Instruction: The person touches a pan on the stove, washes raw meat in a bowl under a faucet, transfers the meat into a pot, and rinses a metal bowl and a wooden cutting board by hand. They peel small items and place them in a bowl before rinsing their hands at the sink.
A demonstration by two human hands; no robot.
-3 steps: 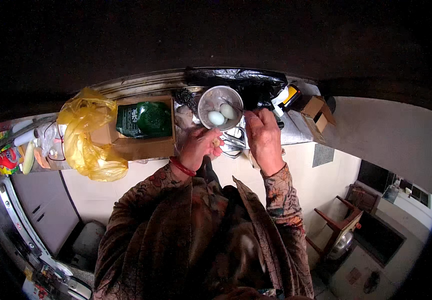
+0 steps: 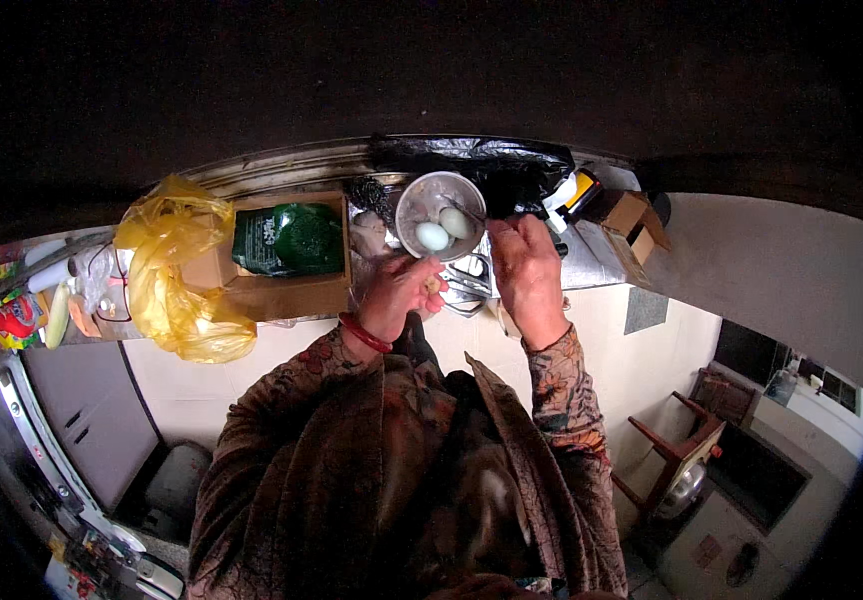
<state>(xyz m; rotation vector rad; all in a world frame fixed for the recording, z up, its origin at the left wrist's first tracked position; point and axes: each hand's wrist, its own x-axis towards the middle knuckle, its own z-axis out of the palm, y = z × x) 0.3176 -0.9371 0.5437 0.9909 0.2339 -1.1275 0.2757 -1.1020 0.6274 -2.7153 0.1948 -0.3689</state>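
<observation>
Curling close to the right side of the metal bowl (image 2: 416, 207), the right hand (image 2: 529, 272) turns its back to the camera, so its fingertips are hidden and I cannot tell whether it grips anything. The left hand (image 2: 404, 296) is at the bowl's near rim with fingers bent; a small tan spot shows among them, too small to identify, and whether these fingers grasp the bowl is unclear. Inside the bowl lie two pale eggs (image 2: 433, 237), the farther one crossed by a thin dark line that is hard to make out. Shiny metal items (image 2: 467, 286) below the bowl are partly covered by the hands. Left on the worktop (image 2: 592, 256), a yellow bag (image 2: 164, 275) hides one end of the cardboard box (image 2: 292, 297) holding a dark green package (image 2: 289, 240). Beyond, a black plastic bag (image 2: 472, 155) merges into deep shadow.
</observation>
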